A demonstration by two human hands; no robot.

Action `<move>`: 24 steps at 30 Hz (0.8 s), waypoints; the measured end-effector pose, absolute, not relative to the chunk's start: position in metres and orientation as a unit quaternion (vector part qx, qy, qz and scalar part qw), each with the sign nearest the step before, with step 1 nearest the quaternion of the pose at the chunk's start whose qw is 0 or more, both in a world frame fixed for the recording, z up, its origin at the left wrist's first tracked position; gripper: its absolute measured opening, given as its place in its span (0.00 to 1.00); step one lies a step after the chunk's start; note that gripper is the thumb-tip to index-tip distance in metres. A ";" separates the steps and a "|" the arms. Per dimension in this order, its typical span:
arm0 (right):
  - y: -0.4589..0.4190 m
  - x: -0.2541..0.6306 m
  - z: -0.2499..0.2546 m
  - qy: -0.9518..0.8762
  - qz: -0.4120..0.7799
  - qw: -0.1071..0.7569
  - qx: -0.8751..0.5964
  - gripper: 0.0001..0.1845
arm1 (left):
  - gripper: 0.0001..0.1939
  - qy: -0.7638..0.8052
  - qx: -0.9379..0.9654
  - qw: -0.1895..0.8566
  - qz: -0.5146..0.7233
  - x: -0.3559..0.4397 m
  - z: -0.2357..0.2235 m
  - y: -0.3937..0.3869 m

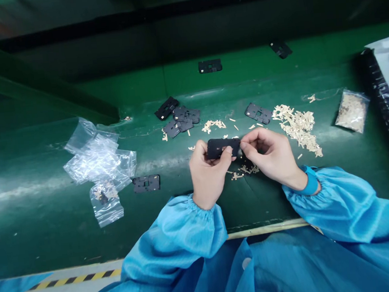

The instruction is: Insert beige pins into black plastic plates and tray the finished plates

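Black perforated plate [222,147] is held roughly level between both hands, just above a green belt surface [119,222]. Left hand [207,174] grasps the plate's left end, with the thumb laid across its upper face and the fingers curled behind it. Right hand [271,152] pinches the right end between thumb and forefinger, with the other fingers curled inward. Directly beneath the right hand lie loose cream-coloured strips [245,170] and a dark piece, too hidden to identify. A large heap of cream strips [298,129] lies just beyond the right hand, and a smaller heap [213,126] lies beyond the held plate. Matching black plates rest on the belt: an overlapping group [181,120] ahead, a single plate [258,113] beside the large heap, another [146,183] left of the left hand, and a far plate [209,66] near the belt's upper part. Crumpled clear plastic bags [95,158] lie at left. A clear bag of cream strips [352,111] lies at right, near a black-edged tray [383,86] carrying more plates. Blue smock sleeves [189,231] with gathered cuffs cover both forearms.
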State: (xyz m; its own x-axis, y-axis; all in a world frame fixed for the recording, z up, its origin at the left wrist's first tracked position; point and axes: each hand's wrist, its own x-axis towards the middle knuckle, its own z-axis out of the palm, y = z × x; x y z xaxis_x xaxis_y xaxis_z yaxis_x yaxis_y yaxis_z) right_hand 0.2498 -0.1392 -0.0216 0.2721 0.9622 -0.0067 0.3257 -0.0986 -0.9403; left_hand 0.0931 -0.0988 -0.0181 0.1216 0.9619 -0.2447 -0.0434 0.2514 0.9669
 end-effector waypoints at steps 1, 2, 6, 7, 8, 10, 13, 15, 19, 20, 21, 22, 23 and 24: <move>-0.139 0.249 -0.022 -0.490 0.349 0.457 -0.655 0.06 | 0.20 0.516 0.458 0.590 0.419 0.093 -0.019 -0.100; -0.139 0.249 -0.021 -0.489 0.347 0.458 -0.656 0.06 | 0.20 0.517 0.469 0.579 0.421 0.093 -0.019 -0.100; -0.139 0.248 -0.021 -0.484 0.344 0.459 -0.661 0.06 | 0.20 0.512 0.500 0.554 0.425 0.092 -0.023 -0.102; -0.139 0.248 -0.021 -0.484 0.344 0.459 -0.660 0.06 | 0.20 0.510 0.503 0.554 0.425 0.092 -0.024 -0.102; -0.139 0.248 -0.021 -0.486 0.345 0.459 -0.659 0.06 | 0.20 0.508 0.502 0.557 0.425 0.092 -0.024 -0.102; -0.138 0.249 -0.021 -0.496 0.338 0.457 -0.657 0.05 | 0.21 0.506 0.494 0.567 0.423 0.092 -0.023 -0.101; -0.137 0.250 -0.020 -0.533 0.300 0.447 -0.653 0.06 | 0.20 0.507 0.469 0.598 0.406 0.092 -0.020 -0.098; -0.136 0.252 -0.018 -0.561 0.269 0.436 -0.650 0.07 | 0.19 0.505 0.445 0.626 0.393 0.092 -0.019 -0.097; -0.134 0.259 -0.014 -0.620 0.210 0.406 -0.637 0.08 | 0.19 0.497 0.385 0.681 0.375 0.092 -0.019 -0.093; -0.133 0.262 -0.013 -0.639 0.193 0.397 -0.630 0.08 | 0.19 0.496 0.368 0.694 0.370 0.091 -0.020 -0.092; -0.133 0.265 -0.013 -0.659 0.175 0.389 -0.620 0.08 | 0.19 0.494 0.352 0.707 0.365 0.091 -0.020 -0.091; -0.133 0.267 -0.013 -0.679 0.156 0.380 -0.608 0.08 | 0.19 0.491 0.337 0.718 0.360 0.091 -0.019 -0.091; -0.132 0.269 -0.013 -0.698 0.136 0.372 -0.596 0.08 | 0.19 0.489 0.323 0.728 0.355 0.090 -0.019 -0.090; -0.132 0.272 -0.014 -0.716 0.114 0.365 -0.584 0.08 | 0.19 0.486 0.312 0.738 0.349 0.090 -0.018 -0.089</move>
